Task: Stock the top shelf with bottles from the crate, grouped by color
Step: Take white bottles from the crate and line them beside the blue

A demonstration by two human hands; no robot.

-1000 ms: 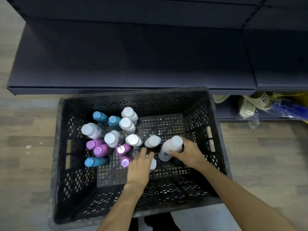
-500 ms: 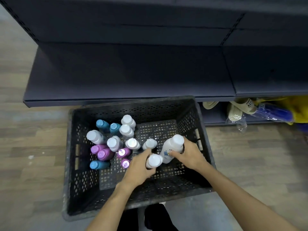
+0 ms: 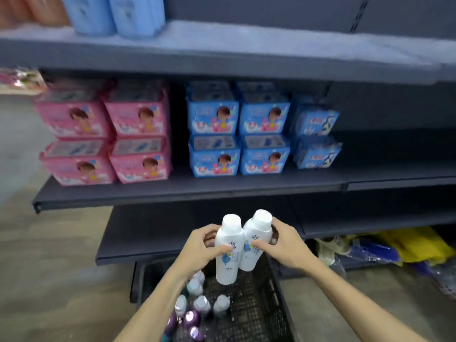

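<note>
**Two white bottles up, top shelf far above**

While the crate sits low in front of the person, each hand grips one white bottle above it: the left hand wraps the left bottle, the right hand the right bottle. Both bottles stand nearly upright, caps up, touching side by side. The top shelf lies well above and beyond both hands, with blue bottles at its left, so the lift is likely straight up and forward.

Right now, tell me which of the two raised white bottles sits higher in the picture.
The white bottle in the right hand: its cap tops the cap of the left hand's bottle, which hangs lower over the crate.
</note>
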